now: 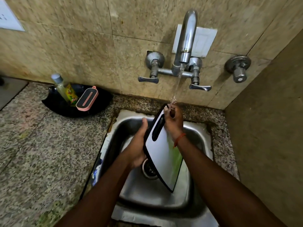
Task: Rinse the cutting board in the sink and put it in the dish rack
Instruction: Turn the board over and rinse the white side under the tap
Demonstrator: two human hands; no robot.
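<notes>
A white cutting board (161,154) with a black rim and a slotted black handle is held tilted on edge over the steel sink (195,190). My left hand (138,145) grips its left edge from behind. My right hand (173,122) holds the top end by the handle, directly under the water stream (176,86) that runs from the tap (186,38). Green streaks show on the board's right side. No dish rack is in view.
A black tray (65,108) at the back left of the granite counter (41,153) holds a soap bottle (64,89) and a pink-edged holder (87,99). Two lever handles (148,78) flank the tap. A tiled side wall (270,145) stands close on the right.
</notes>
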